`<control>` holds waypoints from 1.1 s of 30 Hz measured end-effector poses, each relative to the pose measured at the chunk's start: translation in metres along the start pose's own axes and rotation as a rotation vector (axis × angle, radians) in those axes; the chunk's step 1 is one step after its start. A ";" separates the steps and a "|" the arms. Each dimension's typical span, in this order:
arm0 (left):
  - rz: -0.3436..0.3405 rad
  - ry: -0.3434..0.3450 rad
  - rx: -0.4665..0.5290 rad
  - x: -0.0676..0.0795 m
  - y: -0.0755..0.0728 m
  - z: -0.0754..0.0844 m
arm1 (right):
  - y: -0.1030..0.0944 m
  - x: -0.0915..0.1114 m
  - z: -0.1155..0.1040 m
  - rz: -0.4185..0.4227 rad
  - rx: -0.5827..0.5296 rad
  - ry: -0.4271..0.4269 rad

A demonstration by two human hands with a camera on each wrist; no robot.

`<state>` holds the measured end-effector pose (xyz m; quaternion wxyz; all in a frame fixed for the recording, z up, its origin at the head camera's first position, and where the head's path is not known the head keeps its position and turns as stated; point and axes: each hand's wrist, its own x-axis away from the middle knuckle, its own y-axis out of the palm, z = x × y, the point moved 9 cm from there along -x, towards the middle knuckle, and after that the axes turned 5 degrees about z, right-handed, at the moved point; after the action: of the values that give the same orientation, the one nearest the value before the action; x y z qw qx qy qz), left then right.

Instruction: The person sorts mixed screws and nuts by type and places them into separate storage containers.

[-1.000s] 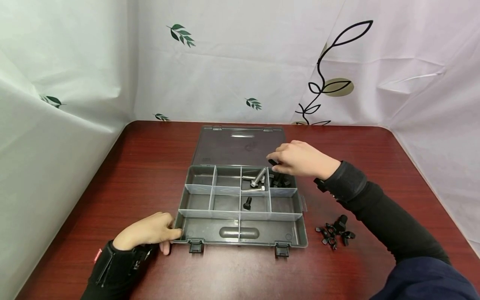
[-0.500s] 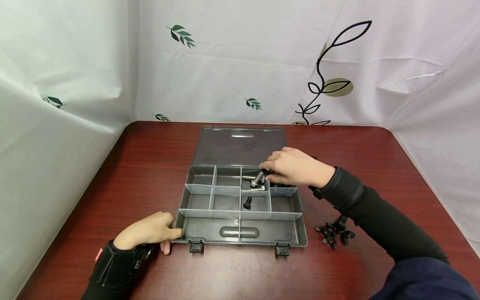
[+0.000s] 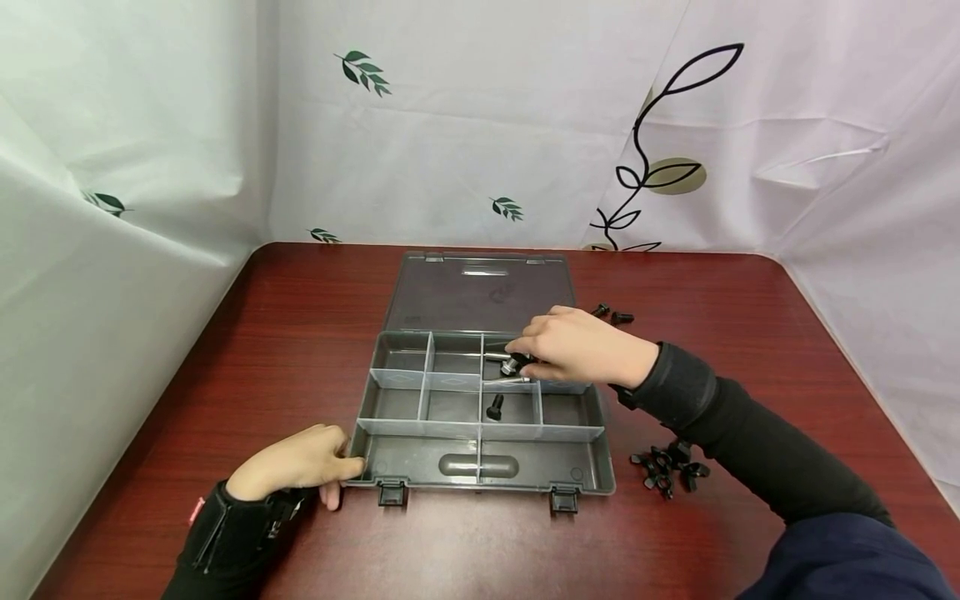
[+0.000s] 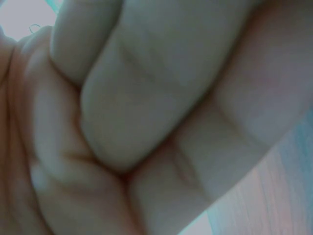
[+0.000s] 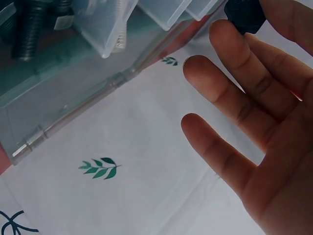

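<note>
A grey translucent compartment box (image 3: pixel 420 480) lies on the table with its lid folded back. My left hand (image 3: pixel 300 460) grips its front left corner, thumb over the wall; the left wrist view shows only curled fingers. My right hand (image 3: pixel 581 343) pinches a black hex-head bolt (image 5: pixel 244 15) between thumb and fingertips, over the back-row compartment with silver bolts (image 3: pixel 508 367). The other fingers spread loosely in the right wrist view. Another black bolt (image 3: pixel 494 407) lies in the compartment in front. Black bolts (image 5: pixel 30 29) in the back right compartment are hidden from the head view.
Two black bolts (image 3: pixel 622 318) lie on the table behind the right hand. A pile of small black winged pieces (image 3: pixel 663 471) sits right of the box, partly under the right forearm. The lid (image 3: pixel 472 292) lies flat behind, near a white patterned curtain (image 3: pixel 420 150).
My right hand has moved left and nearer with the black bolt, from above the back right compartment to the silver bolts. Table bolts behind it have come into view. The left hand stays put.
</note>
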<state>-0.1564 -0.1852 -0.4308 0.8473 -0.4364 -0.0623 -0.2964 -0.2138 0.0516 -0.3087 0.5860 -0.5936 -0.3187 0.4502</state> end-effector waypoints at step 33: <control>0.007 0.018 0.014 0.000 0.000 0.000 | -0.002 -0.008 -0.031 0.013 0.001 -0.104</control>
<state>-0.1561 -0.1850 -0.4307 0.8520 -0.4279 -0.0553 -0.2967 -0.1888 0.0316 -0.3085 0.5658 -0.5711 -0.3448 0.4845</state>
